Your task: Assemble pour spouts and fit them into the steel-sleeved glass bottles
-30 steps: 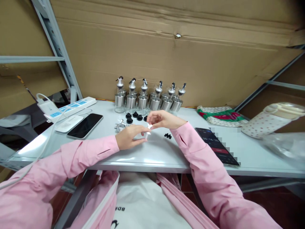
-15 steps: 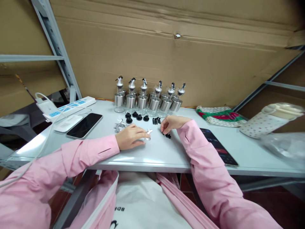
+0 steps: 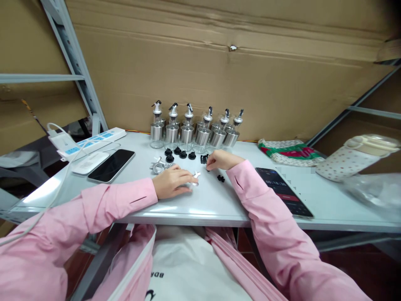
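My left hand [image 3: 173,182] sits at the small white plastic spout [image 3: 196,174], probably steadying it; can't tell if fingers clamp. Small black plastic pieces [image 3: 221,178] right of spout, likely for easy reach. Beyond spout, right hand [image 3: 223,160] pinches a tiny black part [image 3: 208,170], fingertips together. Steel-and-glass bottles [image 3: 188,133] farther behind spout, presumably for working room.

Resting the left hand [image 3: 171,183] at a little silver spout [image 3: 197,173], pinching a tiny black piece [image 3: 208,170] in the right hand [image 3: 219,160], near shiny oil bottles [image 3: 203,136].
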Tool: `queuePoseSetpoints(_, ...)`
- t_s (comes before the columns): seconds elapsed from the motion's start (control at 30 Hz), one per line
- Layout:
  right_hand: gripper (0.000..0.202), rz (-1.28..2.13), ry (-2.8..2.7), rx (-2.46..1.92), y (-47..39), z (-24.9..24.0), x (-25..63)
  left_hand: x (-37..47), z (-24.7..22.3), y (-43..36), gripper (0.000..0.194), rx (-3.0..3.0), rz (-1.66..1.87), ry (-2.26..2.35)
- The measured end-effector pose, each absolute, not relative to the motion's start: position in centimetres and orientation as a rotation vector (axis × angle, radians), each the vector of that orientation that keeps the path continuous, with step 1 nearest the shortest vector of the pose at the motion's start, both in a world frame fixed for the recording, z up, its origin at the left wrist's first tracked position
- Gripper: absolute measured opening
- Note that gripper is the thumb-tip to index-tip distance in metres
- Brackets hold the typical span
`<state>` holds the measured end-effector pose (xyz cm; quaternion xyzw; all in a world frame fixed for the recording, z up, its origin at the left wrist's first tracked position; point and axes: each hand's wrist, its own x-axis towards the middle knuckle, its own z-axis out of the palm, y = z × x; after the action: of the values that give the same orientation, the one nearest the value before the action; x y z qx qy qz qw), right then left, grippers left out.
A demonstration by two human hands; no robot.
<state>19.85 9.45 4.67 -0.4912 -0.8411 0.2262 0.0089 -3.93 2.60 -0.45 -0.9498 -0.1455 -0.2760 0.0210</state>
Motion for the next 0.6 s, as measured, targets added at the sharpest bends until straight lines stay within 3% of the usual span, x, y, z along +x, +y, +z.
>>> queuePoseSetpoints(0.27, 0.029, 1.415, -2.085, -0.818, 7.9, 5.9, 19.0, -3.9, -0.1, 2.4, 0.024, -2.815, -1.002, -0.517)
queuePoseSetpoints(0.6, 0.031, 1.782, -1.995, -0.695, 7.2, 5.2, 17.8, -3.9, 0.0, 2.3, 0.023, -2.760, -1.093, -0.516)
